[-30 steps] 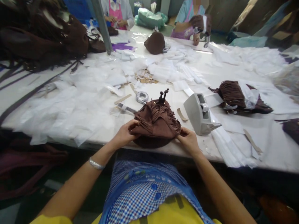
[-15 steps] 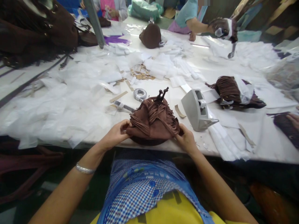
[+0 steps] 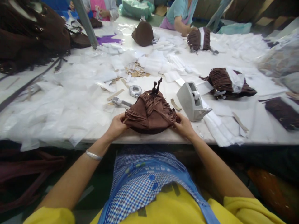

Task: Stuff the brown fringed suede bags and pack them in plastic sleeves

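Note:
A brown fringed bag [image 3: 150, 113] lies on the table in front of me, its dark drawstring ends standing up at the far side. My left hand [image 3: 118, 125] pinches its left edge, thumb and fingers closed on the fringe. On the opposite edge my right hand [image 3: 183, 125] grips the bag the same way. Just beyond it are a wrapped strap [image 3: 121, 102] and a coiled strap in clear wrap [image 3: 135, 91]. A grey tape dispenser [image 3: 193, 102] stands to the right of the bag, close to my right hand.
Wrapped fringed bags [image 3: 230, 82] lie on the right. Thin white packing sheets [image 3: 58, 105] cover the left side. A grey post [image 3: 86, 25] rises near a pile of brown bags [image 3: 35, 34]. Across the table, a co-worker's arm [image 3: 183, 28] reaches to another wrapped bag [image 3: 198, 39].
My hands and the bag have shifted slightly away from the table's front edge. The co-worker opposite has lowered a wrapped bag to the table. At far right, a hand has withdrawn from another bag.

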Demonstrator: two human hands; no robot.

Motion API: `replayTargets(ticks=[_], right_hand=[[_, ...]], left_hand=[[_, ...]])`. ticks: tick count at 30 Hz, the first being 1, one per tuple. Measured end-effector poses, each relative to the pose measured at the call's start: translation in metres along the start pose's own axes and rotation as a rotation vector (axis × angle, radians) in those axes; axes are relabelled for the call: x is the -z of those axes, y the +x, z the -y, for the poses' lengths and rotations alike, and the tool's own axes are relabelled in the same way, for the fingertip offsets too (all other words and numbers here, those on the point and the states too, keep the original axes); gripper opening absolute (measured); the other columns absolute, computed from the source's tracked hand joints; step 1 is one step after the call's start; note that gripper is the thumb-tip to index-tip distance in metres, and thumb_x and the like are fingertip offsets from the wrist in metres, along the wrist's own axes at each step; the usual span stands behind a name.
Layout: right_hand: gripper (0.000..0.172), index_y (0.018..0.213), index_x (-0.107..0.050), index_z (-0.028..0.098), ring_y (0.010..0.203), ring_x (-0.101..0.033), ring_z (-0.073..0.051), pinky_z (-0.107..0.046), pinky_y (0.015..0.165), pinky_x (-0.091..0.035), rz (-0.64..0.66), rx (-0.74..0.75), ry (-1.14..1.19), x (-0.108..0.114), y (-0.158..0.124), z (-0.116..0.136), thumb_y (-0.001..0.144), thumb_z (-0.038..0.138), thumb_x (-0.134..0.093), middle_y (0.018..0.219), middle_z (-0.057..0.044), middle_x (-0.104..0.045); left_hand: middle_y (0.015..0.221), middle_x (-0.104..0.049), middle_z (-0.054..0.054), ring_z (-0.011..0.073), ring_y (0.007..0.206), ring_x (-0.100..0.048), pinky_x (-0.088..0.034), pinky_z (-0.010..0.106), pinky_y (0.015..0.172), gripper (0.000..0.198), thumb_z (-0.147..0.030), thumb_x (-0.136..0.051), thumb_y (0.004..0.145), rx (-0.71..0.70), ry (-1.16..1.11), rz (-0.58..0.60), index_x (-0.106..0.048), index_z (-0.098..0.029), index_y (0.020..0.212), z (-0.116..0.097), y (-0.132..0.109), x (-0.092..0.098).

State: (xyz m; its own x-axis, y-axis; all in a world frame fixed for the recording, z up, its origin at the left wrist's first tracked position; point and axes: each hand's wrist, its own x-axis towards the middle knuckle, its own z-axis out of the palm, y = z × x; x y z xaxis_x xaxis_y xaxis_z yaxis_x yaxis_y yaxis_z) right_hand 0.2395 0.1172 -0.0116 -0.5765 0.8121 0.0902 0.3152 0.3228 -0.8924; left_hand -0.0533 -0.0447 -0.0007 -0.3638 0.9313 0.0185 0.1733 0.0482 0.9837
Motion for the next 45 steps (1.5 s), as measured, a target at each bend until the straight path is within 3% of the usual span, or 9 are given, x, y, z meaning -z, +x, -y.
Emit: replayTargets(ticks=[5, 8, 12, 22, 27, 31, 36, 42, 45], right_hand=[[0.022, 0.103, -0.063, 0.02, 0.087, -0.066, -0.022, -0.031, 0.078, -0.049, -0.019, 0.061, -0.109, -0.002, 0.003, -0.002, 0.081, 0.026, -0.06, 0.095, -0.004, -0.072], [0.019, 0.099, -0.064, 0.02, 0.08, -0.063, -0.021, -0.029, 0.072, -0.046, -0.054, 0.09, -0.239, -0.003, 0.001, -0.001, 0.083, 0.028, -0.06, 0.088, -0.003, -0.071], [0.023, 0.105, -0.064, 0.02, 0.08, -0.063, -0.022, -0.029, 0.072, -0.045, -0.067, 0.123, -0.288, -0.004, -0.001, -0.004, 0.085, 0.032, -0.06, 0.09, -0.004, -0.072], [0.033, 0.115, -0.062, 0.023, 0.092, -0.066, -0.026, -0.032, 0.078, -0.048, -0.089, 0.141, -0.284, -0.005, -0.003, -0.002, 0.086, 0.038, -0.063, 0.104, -0.005, -0.073], [0.031, 0.112, -0.063, 0.021, 0.088, -0.067, -0.025, -0.03, 0.073, -0.046, -0.096, 0.149, -0.303, -0.005, -0.004, 0.0, 0.087, 0.039, -0.062, 0.1, -0.006, -0.073], [0.03, 0.111, -0.062, 0.021, 0.085, -0.067, -0.025, -0.028, 0.07, -0.045, -0.105, 0.157, -0.328, -0.006, -0.004, -0.002, 0.087, 0.039, -0.063, 0.097, -0.006, -0.073], [0.031, 0.113, -0.063, 0.022, 0.083, -0.067, -0.025, -0.028, 0.069, -0.045, -0.106, 0.159, -0.344, -0.006, -0.004, -0.004, 0.087, 0.038, -0.063, 0.097, -0.006, -0.074], [0.037, 0.119, -0.061, 0.021, 0.096, -0.067, -0.028, -0.031, 0.077, -0.047, -0.095, 0.171, -0.304, -0.004, -0.004, -0.005, 0.085, 0.036, -0.064, 0.108, -0.008, -0.073], [0.036, 0.118, -0.062, 0.021, 0.095, -0.066, -0.025, -0.029, 0.078, -0.046, -0.093, 0.182, -0.246, -0.003, -0.004, -0.003, 0.086, 0.036, -0.062, 0.107, -0.006, -0.073]], left_hand=[[0.121, -0.068, 0.011, 0.0267, 0.114, -0.061, -0.05, 0.035, 0.097, 0.055, -0.035, -0.082, 0.069, 0.012, -0.076, 0.176, -0.065, -0.018, 0.119, -0.012, -0.005, 0.009], [0.135, -0.06, 0.014, 0.0302, 0.122, -0.058, -0.051, 0.042, 0.1, 0.068, -0.045, -0.075, 0.078, 0.119, -0.234, 0.281, -0.053, -0.022, 0.139, -0.018, -0.016, 0.018], [0.131, -0.064, 0.014, 0.0321, 0.116, -0.061, -0.054, 0.046, 0.094, 0.062, -0.053, -0.067, 0.083, 0.216, -0.293, 0.243, -0.058, -0.019, 0.135, -0.012, -0.025, 0.016], [0.109, -0.075, 0.007, 0.0281, 0.112, -0.062, -0.046, 0.04, 0.103, 0.039, -0.043, -0.077, 0.078, -0.005, -0.104, 0.102, -0.075, -0.016, 0.106, -0.013, -0.028, -0.008], [0.133, -0.063, 0.008, 0.0299, 0.125, -0.056, -0.051, 0.041, 0.099, 0.048, -0.048, -0.068, 0.085, 0.126, -0.254, 0.172, -0.066, -0.022, 0.126, -0.017, -0.036, -0.01], [0.146, -0.052, 0.012, 0.0342, 0.13, -0.05, -0.054, 0.043, 0.095, 0.059, -0.053, -0.066, 0.085, 0.116, -0.326, 0.24, -0.056, -0.024, 0.136, -0.019, -0.036, -0.009], [0.134, -0.062, 0.01, 0.0272, 0.123, -0.058, -0.054, 0.033, 0.092, 0.05, -0.045, -0.075, 0.08, 0.131, -0.403, 0.203, -0.065, -0.023, 0.124, -0.015, -0.023, -0.01], [0.12, -0.07, 0.009, 0.0237, 0.108, -0.065, -0.053, 0.031, 0.089, 0.053, -0.039, -0.086, 0.067, 0.168, -0.497, 0.279, -0.071, -0.02, 0.114, -0.017, -0.019, -0.019], [0.108, -0.073, 0.008, 0.0216, 0.098, -0.067, -0.053, 0.031, 0.084, 0.048, -0.041, -0.086, 0.065, 0.136, -0.446, 0.169, -0.073, -0.018, 0.105, -0.016, -0.018, -0.013]])
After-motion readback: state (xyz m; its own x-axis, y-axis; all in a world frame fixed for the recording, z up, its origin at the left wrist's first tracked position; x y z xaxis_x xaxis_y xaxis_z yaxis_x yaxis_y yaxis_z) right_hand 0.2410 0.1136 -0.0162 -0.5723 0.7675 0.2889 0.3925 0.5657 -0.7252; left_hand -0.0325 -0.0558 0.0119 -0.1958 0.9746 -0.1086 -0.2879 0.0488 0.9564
